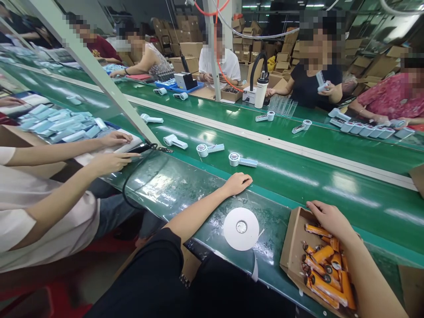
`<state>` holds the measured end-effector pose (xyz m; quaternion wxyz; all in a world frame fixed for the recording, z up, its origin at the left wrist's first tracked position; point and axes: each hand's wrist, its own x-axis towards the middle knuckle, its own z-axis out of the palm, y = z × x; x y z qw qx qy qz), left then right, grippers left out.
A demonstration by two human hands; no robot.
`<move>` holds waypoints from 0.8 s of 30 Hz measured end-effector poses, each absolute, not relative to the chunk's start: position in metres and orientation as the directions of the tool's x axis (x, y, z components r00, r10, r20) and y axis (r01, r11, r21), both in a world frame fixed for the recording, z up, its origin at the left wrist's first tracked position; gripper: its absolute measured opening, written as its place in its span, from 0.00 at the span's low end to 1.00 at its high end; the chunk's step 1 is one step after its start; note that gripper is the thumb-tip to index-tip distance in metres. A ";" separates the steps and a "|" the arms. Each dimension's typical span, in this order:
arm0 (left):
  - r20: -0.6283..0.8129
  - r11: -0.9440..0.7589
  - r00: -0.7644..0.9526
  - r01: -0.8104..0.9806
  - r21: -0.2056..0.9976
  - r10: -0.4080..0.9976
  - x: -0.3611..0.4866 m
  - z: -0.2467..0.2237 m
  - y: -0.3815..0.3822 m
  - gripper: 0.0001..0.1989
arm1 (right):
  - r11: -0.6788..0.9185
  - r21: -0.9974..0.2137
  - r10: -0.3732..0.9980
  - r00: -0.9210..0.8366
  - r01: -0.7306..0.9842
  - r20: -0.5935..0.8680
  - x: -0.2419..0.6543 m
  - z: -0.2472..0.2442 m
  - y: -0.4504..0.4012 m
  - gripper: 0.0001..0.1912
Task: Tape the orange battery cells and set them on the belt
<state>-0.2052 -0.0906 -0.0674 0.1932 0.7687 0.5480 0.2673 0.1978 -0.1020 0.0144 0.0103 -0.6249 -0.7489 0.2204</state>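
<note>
My left hand (pixel 237 183) rests at the near edge of the green conveyor belt, its fingers loosely curled with nothing seen in them. Just beyond it on the belt lies a light-blue handheld fan (pixel 243 160), apart from the fingers. My right hand (pixel 332 219) lies over the far rim of an open cardboard box (pixel 291 238), a digit stretched along the edge; its other fingers are partly hidden. Inside the box are several orange-wrapped batteries (pixel 326 274) with wires. A white roll of tape or labels (pixel 232 229) lies flat on the bench between my arms.
More fans (pixel 209 150) lie along the belt (pixel 298 176). At left, a co-worker's hands (pixel 111 161) are beside a pile of light-blue parts (pixel 62 123). A slanted metal post (pixel 99 79) rises there. Several people sit across the belt, near a white tumbler (pixel 261 92).
</note>
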 end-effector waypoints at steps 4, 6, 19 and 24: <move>0.192 -0.319 0.254 0.749 0.581 0.948 -0.205 -0.067 -0.091 0.17 | 0.115 -0.347 0.934 -0.221 0.931 -0.282 0.197 0.016 -0.102 0.28; 0.189 -0.318 0.255 0.752 0.577 0.948 -0.204 -0.066 -0.092 0.17 | 0.108 -0.346 0.936 -0.213 0.932 -0.281 0.196 0.017 -0.102 0.28; 0.203 -0.331 0.261 0.756 0.565 0.944 -0.204 -0.069 -0.091 0.16 | 0.113 -0.338 0.930 -0.220 0.934 -0.295 0.195 0.018 -0.103 0.29; 0.207 -0.333 0.261 0.755 0.565 0.943 -0.204 -0.069 -0.090 0.16 | 0.102 -0.328 0.932 -0.206 0.939 -0.299 0.196 0.015 -0.102 0.29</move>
